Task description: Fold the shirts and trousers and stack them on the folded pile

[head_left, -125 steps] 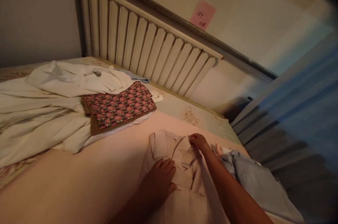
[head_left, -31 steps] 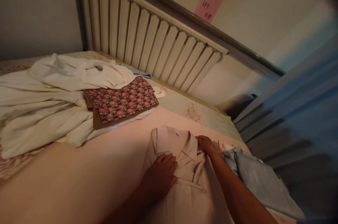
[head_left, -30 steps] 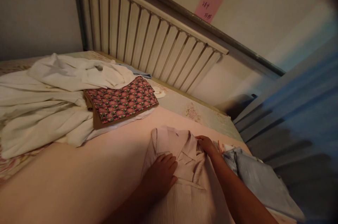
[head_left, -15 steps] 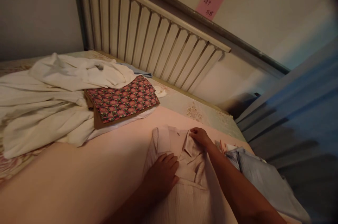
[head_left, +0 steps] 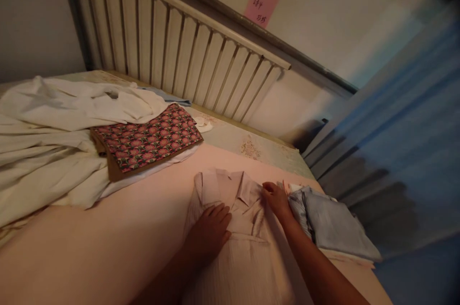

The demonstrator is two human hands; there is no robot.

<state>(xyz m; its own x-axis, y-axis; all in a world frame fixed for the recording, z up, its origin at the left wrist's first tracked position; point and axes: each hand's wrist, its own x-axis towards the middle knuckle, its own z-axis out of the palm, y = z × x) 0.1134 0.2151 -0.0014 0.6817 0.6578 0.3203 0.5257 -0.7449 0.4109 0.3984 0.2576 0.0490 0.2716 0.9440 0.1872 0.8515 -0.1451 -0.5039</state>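
A pale pink, finely striped shirt (head_left: pixel 244 266) lies face up on the bed, its collar toward the headboard. Flat on its chest, left of the middle, rests my left hand (head_left: pixel 210 228), fingers stretched out and holding nothing. At the shirt's right shoulder, my right hand (head_left: pixel 277 200) has its thumb and fingers pinched together on the edge of the cloth. The collar's right flap is folded outward, and wrinkles run below it. The shirt's lower end goes out of view at the bottom.
Folded grey-blue clothes (head_left: pixel 338 223) are stacked on the right, near a blue curtain (head_left: pixel 406 151). To the left lie a folded red floral cloth (head_left: pixel 151 139) and rumpled white fabric (head_left: pixel 72 108). A slatted headboard (head_left: pixel 179 51) stands behind the bed's pink sheet (head_left: pixel 143 242).
My right hand has moved from the collar out to the shirt's right shoulder, and the collar flap now lies flatter. My left hand stays on the chest. The whole view has shifted slightly.
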